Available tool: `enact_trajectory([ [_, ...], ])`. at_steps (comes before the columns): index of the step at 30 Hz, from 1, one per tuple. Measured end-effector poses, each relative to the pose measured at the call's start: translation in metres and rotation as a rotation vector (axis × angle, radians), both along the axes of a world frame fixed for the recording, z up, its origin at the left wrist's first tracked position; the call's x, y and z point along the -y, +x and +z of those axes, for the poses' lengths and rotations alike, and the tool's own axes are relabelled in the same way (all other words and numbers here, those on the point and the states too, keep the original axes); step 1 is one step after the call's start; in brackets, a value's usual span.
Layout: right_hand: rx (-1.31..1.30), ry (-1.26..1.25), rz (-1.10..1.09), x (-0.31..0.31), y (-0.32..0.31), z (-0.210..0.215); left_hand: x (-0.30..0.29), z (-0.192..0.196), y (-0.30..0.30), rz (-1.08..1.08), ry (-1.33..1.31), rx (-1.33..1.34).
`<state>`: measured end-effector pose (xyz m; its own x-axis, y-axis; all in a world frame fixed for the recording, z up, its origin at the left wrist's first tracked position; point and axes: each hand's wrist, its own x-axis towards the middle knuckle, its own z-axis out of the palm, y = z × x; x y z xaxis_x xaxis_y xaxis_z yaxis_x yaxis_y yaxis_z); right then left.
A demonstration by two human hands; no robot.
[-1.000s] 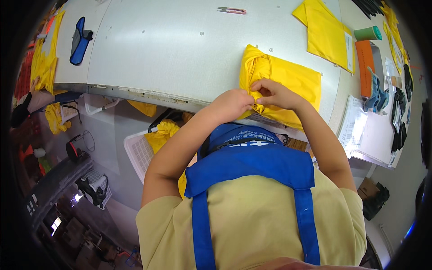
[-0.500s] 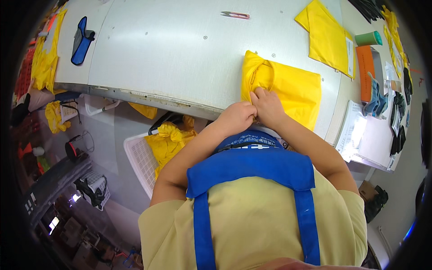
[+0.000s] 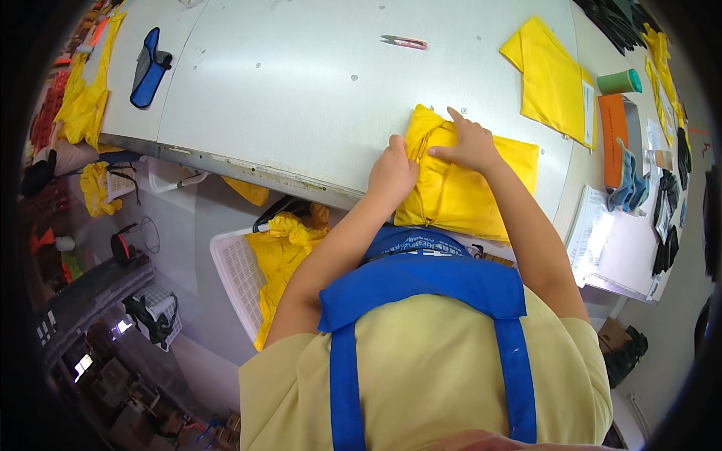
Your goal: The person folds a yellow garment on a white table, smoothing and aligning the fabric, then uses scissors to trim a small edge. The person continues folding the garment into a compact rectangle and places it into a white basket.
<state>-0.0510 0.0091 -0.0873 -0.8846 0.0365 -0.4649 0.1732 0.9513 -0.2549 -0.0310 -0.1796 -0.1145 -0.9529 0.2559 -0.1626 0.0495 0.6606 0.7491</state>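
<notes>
A folded yellow fabric bundle [image 3: 489, 180] lies at the table's near edge, with a loose flap and a cord-like seam on its left part. My left hand [image 3: 394, 173] is closed on the bundle's left edge, its fingertips partly hidden. Over the top of the bundle, my right hand [image 3: 468, 144] has its fingers spread. Its thumb rests on the fabric and its index finger points toward the far side.
Thread snips [image 3: 404, 42] lie far off on the metal table [image 3: 286, 98]. Another folded yellow piece [image 3: 553, 86], a green thread spool [image 3: 619, 82] and an orange box [image 3: 613, 139] are at right. A white basket [image 3: 235, 263] of yellow fabric stands below the table edge.
My hands have moved apart and away from my body. The right hand has opened from a pinch at the near edge; the left has shifted up along the left side. The bundle's folds have changed.
</notes>
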Motion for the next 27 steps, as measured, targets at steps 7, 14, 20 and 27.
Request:
enact_trajectory([
  [7, -0.352, 0.080, -0.060, 0.018, 0.055, -0.020, -0.026, 0.027, 0.015, -0.304, 0.064, -0.047],
  [14, -0.495, -0.286, -0.055, -0.015, 0.050, -0.041, -0.038, 0.009, 0.004, -0.355, -0.069, 0.016],
  [20, -0.274, 0.018, 0.147, 0.000, 0.115, -0.008, -0.040, 0.016, 0.002, -0.337, -0.105, 0.080],
  [27, -0.370, 0.053, 0.074, -0.003, 0.104, -0.032, -0.089, 0.020, 0.003, -0.457, -0.148, 0.101],
])
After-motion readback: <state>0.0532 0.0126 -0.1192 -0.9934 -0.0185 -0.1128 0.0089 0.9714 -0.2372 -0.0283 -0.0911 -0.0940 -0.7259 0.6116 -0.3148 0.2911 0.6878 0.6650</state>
